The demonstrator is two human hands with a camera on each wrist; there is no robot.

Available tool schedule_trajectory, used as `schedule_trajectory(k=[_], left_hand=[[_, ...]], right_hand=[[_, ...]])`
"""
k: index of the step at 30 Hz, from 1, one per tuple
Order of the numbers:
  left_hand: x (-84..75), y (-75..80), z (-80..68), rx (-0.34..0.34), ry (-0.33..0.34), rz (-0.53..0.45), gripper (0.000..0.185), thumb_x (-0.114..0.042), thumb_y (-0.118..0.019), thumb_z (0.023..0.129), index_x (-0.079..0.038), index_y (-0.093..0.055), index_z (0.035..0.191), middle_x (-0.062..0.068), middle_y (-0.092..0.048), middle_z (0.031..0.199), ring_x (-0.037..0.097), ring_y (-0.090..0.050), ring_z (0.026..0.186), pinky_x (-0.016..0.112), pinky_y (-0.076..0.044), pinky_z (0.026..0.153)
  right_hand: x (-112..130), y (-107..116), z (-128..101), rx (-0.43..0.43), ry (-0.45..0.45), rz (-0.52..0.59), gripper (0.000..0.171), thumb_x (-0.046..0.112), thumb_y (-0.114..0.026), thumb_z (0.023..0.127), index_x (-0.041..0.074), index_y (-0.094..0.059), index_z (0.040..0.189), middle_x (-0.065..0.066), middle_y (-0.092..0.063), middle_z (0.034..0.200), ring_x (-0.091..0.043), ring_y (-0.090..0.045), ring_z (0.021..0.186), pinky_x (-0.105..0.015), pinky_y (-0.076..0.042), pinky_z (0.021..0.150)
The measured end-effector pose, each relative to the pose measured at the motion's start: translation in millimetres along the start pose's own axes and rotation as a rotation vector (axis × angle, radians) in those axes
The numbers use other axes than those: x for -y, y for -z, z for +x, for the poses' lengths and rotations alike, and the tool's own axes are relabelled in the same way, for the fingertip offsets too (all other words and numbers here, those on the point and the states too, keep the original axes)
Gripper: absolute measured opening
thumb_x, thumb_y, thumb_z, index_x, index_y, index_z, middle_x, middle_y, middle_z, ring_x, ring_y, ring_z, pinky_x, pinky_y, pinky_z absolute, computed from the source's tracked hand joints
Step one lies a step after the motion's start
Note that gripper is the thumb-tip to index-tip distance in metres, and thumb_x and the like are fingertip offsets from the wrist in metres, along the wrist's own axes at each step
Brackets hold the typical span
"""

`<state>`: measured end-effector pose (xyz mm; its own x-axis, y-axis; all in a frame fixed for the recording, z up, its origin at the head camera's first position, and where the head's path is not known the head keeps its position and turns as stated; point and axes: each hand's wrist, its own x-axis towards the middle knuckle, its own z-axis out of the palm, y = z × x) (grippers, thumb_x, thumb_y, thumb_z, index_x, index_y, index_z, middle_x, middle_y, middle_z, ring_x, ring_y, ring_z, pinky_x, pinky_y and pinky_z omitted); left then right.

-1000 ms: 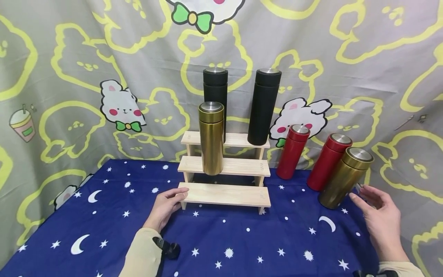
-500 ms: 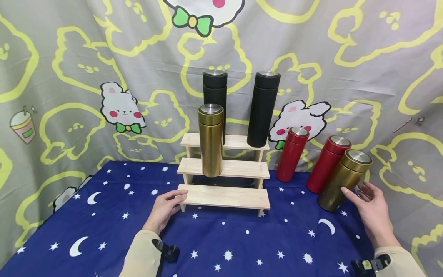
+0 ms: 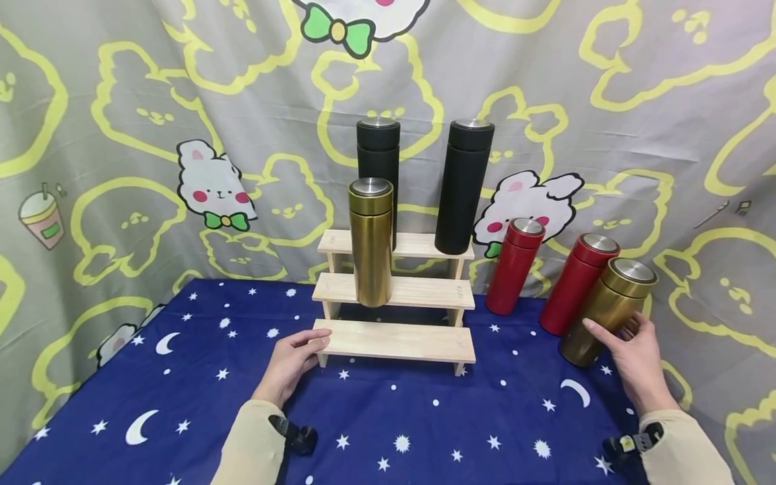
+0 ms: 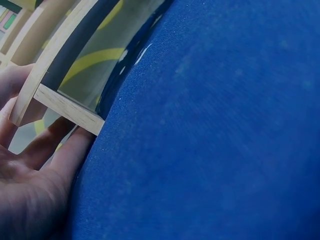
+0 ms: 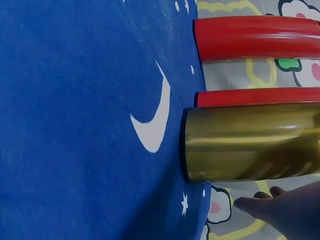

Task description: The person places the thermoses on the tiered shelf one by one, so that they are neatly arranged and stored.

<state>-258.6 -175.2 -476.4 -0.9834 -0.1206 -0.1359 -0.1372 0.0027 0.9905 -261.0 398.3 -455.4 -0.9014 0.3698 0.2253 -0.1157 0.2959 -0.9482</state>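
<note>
A three-step wooden stand [image 3: 400, 340] sits on the blue star-print cloth. A gold bottle [image 3: 371, 242] is on its middle step and two black bottles [image 3: 377, 175] [image 3: 462, 188] are on the top step. My left hand [image 3: 312, 342] pinches the left end of the bottom step, thumb on top; the left wrist view shows the fingers [image 4: 65, 155] against the stand's leg [image 4: 60, 102]. My right hand [image 3: 613, 331] reaches around a second, tilted gold bottle [image 3: 606, 310], thumb in front and fingers behind. In the right wrist view the fingertips [image 5: 250, 202] lie just off that bottle [image 5: 250, 142].
Two red bottles [image 3: 514, 266] [image 3: 576, 286] lean by the curtain just left of the tilted gold one. A grey-and-yellow cartoon curtain [image 3: 182, 101] closes off the back and sides. Blue cloth [image 3: 424, 417] spreads in front of the stand.
My right hand has moved left and forward, from beside the tilted gold bottle to around its lower body. The left hand and all bottles have stayed put.
</note>
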Motion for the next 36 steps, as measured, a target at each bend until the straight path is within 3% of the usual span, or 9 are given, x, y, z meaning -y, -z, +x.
schedule_trajectory(k=[5,10,16,20,26,36], left_hand=[[-0.8,-0.4,0.5,-0.001,0.006,0.004,0.033,-0.015,-0.076,0.086,-0.001,-0.072,0.115,0.016,-0.058,0.129,0.021,-0.060,0.107,0.043,-0.049,0.094],[0.0,-2.2,-1.7,-0.006,0.014,-0.011,0.033,-0.014,-0.076,0.087,-0.001,-0.071,0.116,0.016,-0.058,0.131,0.020,-0.060,0.107,0.045,-0.047,0.096],[1.0,-0.9,-2.5,-0.010,0.005,-0.017,0.032,-0.014,-0.076,0.087,-0.001,-0.071,0.116,0.016,-0.058,0.130,0.020,-0.060,0.108,0.044,-0.047,0.096],[1.9,0.0,-3.3,-0.014,0.010,-0.016,0.033,-0.014,-0.076,0.087,0.000,-0.071,0.116,0.017,-0.058,0.130,0.021,-0.059,0.108,0.045,-0.047,0.096],[1.8,-0.7,-2.1,-0.014,0.005,-0.010,0.033,-0.015,-0.077,0.086,0.000,-0.072,0.115,0.017,-0.058,0.129,0.022,-0.060,0.108,0.045,-0.047,0.095],[2.1,-0.3,0.1,-0.018,0.006,-0.009,0.031,-0.015,-0.077,0.085,-0.002,-0.073,0.113,0.016,-0.059,0.128,0.022,-0.061,0.106,0.043,-0.050,0.092]], right_hand=[[12.8,-4.9,-7.8,0.012,-0.025,0.007,0.065,0.020,-0.077,0.087,0.015,-0.037,0.139,-0.005,-0.049,0.124,-0.005,-0.051,0.105,-0.008,-0.044,0.079],[-5.3,-0.1,-0.7,0.017,-0.008,0.046,0.057,0.019,-0.080,0.085,0.019,-0.044,0.129,0.006,-0.054,0.113,-0.001,-0.055,0.096,-0.008,-0.046,0.074],[30.2,-12.4,-22.3,-0.012,-0.016,-0.086,0.046,0.021,-0.073,0.090,0.018,-0.045,0.127,0.012,-0.051,0.106,0.001,-0.051,0.092,-0.007,-0.043,0.073],[30.2,-14.4,-23.4,-0.022,-0.027,-0.127,0.053,0.024,-0.073,0.091,0.010,-0.043,0.133,0.010,-0.051,0.108,0.000,-0.050,0.092,-0.008,-0.043,0.072],[31.8,-11.8,-23.4,0.003,-0.015,-0.137,0.054,0.024,-0.073,0.091,0.010,-0.044,0.133,0.013,-0.051,0.105,0.001,-0.051,0.092,-0.008,-0.044,0.073],[37.5,-11.3,-24.5,-0.009,-0.022,-0.220,0.063,0.028,-0.075,0.089,-0.001,-0.043,0.134,0.010,-0.052,0.102,-0.001,-0.050,0.087,-0.009,-0.042,0.069]])
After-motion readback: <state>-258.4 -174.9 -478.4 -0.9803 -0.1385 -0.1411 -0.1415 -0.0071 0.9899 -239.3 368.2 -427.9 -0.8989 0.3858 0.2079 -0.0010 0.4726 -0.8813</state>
